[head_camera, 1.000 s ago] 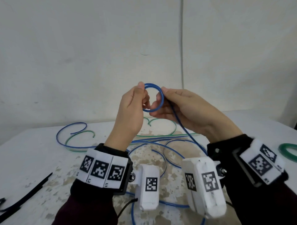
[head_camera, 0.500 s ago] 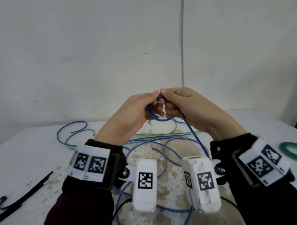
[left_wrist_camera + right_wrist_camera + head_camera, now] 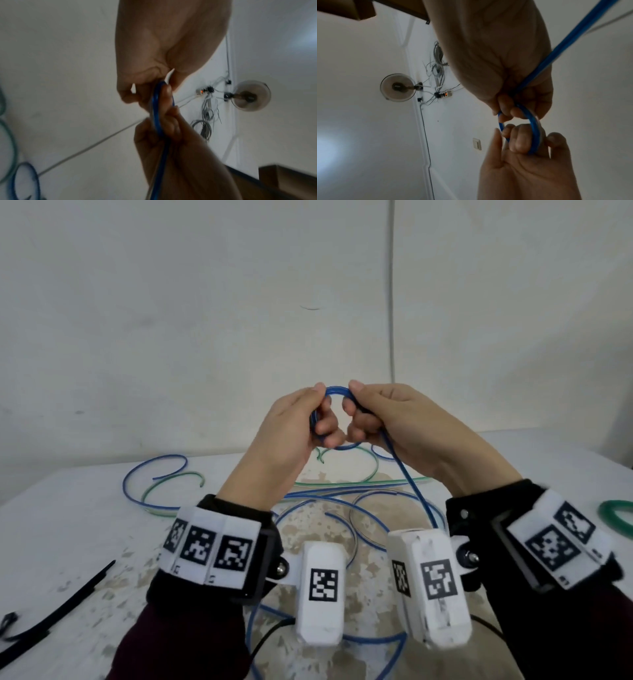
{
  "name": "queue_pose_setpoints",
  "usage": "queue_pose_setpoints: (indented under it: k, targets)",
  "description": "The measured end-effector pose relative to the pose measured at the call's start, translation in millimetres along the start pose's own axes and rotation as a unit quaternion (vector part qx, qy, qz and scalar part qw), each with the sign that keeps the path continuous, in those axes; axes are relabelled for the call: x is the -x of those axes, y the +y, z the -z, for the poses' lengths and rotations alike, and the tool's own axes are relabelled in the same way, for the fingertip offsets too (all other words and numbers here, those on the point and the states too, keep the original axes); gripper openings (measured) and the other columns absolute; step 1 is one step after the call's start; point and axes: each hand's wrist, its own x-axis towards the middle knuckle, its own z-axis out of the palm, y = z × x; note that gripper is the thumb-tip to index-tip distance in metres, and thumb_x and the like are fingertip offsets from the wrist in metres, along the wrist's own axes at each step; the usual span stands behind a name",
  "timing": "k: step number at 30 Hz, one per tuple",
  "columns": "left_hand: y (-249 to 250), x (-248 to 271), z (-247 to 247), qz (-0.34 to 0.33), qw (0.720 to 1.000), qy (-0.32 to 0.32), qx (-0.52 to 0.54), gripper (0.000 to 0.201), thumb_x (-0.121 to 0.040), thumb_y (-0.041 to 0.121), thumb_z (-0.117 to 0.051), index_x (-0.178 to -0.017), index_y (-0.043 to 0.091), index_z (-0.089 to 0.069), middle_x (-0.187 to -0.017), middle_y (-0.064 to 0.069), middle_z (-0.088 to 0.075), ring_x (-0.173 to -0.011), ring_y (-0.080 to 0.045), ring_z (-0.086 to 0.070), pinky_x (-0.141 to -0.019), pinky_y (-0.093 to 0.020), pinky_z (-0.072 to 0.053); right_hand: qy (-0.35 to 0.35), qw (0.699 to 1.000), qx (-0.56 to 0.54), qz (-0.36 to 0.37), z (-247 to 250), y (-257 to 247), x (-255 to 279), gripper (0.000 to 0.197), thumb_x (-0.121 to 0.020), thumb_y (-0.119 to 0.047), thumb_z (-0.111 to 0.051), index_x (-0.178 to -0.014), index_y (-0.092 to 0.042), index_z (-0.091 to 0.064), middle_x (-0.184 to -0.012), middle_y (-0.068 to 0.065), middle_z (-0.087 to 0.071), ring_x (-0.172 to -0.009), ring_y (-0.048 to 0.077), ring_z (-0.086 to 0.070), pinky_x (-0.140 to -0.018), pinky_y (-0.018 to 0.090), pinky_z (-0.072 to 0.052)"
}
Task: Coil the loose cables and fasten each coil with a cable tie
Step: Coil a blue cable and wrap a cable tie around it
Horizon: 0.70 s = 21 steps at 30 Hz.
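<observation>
A small blue cable coil (image 3: pixel 337 390) is held up above the table between both hands. My left hand (image 3: pixel 320 412) grips its left side, thumb on top and fingers curled through the loop. My right hand (image 3: pixel 356 412) pinches its right side the same way. From the right hand the loose blue cable tail (image 3: pixel 412 486) runs down to the table. In the left wrist view the blue cable (image 3: pixel 157 108) passes between both hands. The right wrist view shows the coil (image 3: pixel 535 129) wrapped round curled fingers. Black cable ties (image 3: pixel 54 609) lie at the table's left.
Loose blue cable (image 3: pixel 137 474) and green cable (image 3: pixel 342 483) sprawl in loops across the white table (image 3: pixel 68 542) under and beyond my hands. A green coil (image 3: pixel 616 515) lies at the right edge. A white wall stands close behind the table.
The hands dipped and closed together over the coil half a second ago. They have since risen again, and the loop stands upright between both thumbs.
</observation>
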Motion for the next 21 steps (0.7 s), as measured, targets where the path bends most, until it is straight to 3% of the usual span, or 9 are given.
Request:
queue_pose_setpoints:
  k: [2, 4, 6, 8, 11, 13, 15, 18, 21]
  targets:
    - [3.4, 1.8, 6.6, 0.048, 0.996, -0.073, 0.003, 0.038, -0.102, 0.028, -0.034, -0.072, 0.008, -0.047, -0.057, -0.002, -0.037, -0.048, -0.015, -0.045, -0.055, -0.022, -0.044, 0.005, 0.998, 0.056, 0.01, -1.4, 1.3, 0.2, 0.038, -0.102, -0.026, -0.038, -0.07, -0.011, -0.051, -0.047, -0.008, -0.031, -0.044, 0.008, -0.036, -0.052, 0.012, -0.039]
    - [5.7, 3.4, 13.2, 0.05, 0.995, -0.087, 0.008, 0.034, -0.102, 0.023, -0.035, -0.075, 0.007, -0.047, -0.058, 0.002, -0.046, -0.049, -0.011, -0.039, -0.054, -0.02, -0.039, 0.003, 0.995, 0.098, 0.024, -4.0, 1.4, 1.3, 0.038, -0.101, -0.027, -0.043, -0.068, -0.011, -0.053, -0.047, -0.007, -0.033, -0.043, 0.008, -0.035, -0.05, 0.012, -0.037]
    - [4.6, 3.8, 13.5, 0.024, 0.998, -0.049, -0.008, 0.035, -0.102, 0.019, -0.034, -0.071, 0.007, -0.046, -0.053, 0.006, -0.044, -0.05, -0.009, -0.025, -0.053, -0.019, -0.026, 0.005, 0.994, 0.105, 0.033, -6.6, -0.4, 2.1, 0.035, -0.099, -0.027, -0.046, -0.07, -0.011, -0.059, -0.046, -0.006, -0.044, -0.047, 0.01, -0.046, -0.056, 0.015, -0.043]
    - [2.0, 3.8, 4.5, -0.015, 1.0, 0.009, -0.022, 0.036, -0.103, 0.021, -0.036, -0.069, 0.01, -0.044, -0.056, -0.006, -0.033, -0.055, -0.015, -0.018, -0.056, -0.025, -0.023, 0.002, 0.999, 0.041, 0.026, -5.9, -3.1, 2.0, 0.036, -0.099, -0.027, -0.044, -0.074, -0.009, -0.062, -0.051, -0.001, -0.056, -0.051, 0.013, -0.056, -0.063, 0.018, -0.05]
    - [2.5, 3.4, -7.3, -0.036, 0.999, 0.028, 0.01, 0.036, -0.103, 0.019, -0.035, -0.069, 0.01, -0.041, -0.069, -0.01, -0.028, -0.053, -0.012, -0.021, -0.051, -0.021, -0.025, 0.005, 1.0, -0.014, 0.012, -0.9, -8.2, 2.4, 0.04, -0.102, -0.028, -0.036, -0.072, -0.009, -0.057, -0.046, -0.005, -0.039, -0.043, 0.01, -0.042, -0.061, 0.018, -0.048]
    - [6.1, 4.4, -4.9, -0.01, 0.999, -0.033, 0.022, 0.033, -0.102, 0.018, -0.036, -0.07, 0.01, -0.04, -0.069, -0.007, -0.032, -0.048, -0.01, -0.028, -0.048, -0.019, -0.031, 0.004, 1.0, 0.015, 0.008, 0.7, -11.5, 4.7, 0.041, -0.102, -0.028, -0.038, -0.068, -0.011, -0.052, -0.046, -0.008, -0.026, -0.04, 0.008, -0.027, -0.051, 0.015, -0.039]
    - [10.0, 6.8, 1.7, 0.023, 0.995, -0.099, 0.012, 0.032, -0.101, 0.02, -0.037, -0.071, 0.009, -0.042, -0.072, -0.008, -0.035, -0.044, -0.009, -0.033, -0.049, -0.02, -0.035, -0.002, 0.999, 0.048, -0.004, -1.9, -12.1, 6.5, 0.042, -0.101, -0.027, -0.04, -0.064, -0.011, -0.049, -0.044, -0.009, -0.024, -0.038, 0.008, -0.022, -0.043, 0.013, -0.034]
    - [10.2, 8.6, 8.4, 0.021, 0.998, -0.052, -0.004, 0.036, -0.102, 0.022, -0.036, -0.068, 0.01, -0.041, -0.059, 0.002, -0.035, -0.046, -0.008, -0.022, -0.052, -0.021, -0.019, 0.005, 0.999, 0.027, -0.02, -9.1, -10.1, 5.0, 0.041, -0.101, -0.027, -0.04, -0.067, -0.011, -0.055, -0.044, -0.005, -0.037, -0.039, 0.01, -0.042, -0.051, 0.018, -0.048]
    - [9.2, 6.7, 5.6, -0.022, 1.0, 0.02, -0.002, 0.038, -0.103, 0.025, -0.036, -0.067, 0.013, -0.039, -0.058, 0.002, -0.021, -0.056, -0.016, -0.014, -0.056, -0.026, -0.017, -0.006, 0.999, -0.038, -0.007, -7.5, -9.8, 4.0, 0.038, -0.103, -0.023, -0.035, -0.078, -0.007, -0.06, -0.055, 0.001, -0.054, -0.054, 0.011, -0.058, -0.066, 0.023, -0.057]
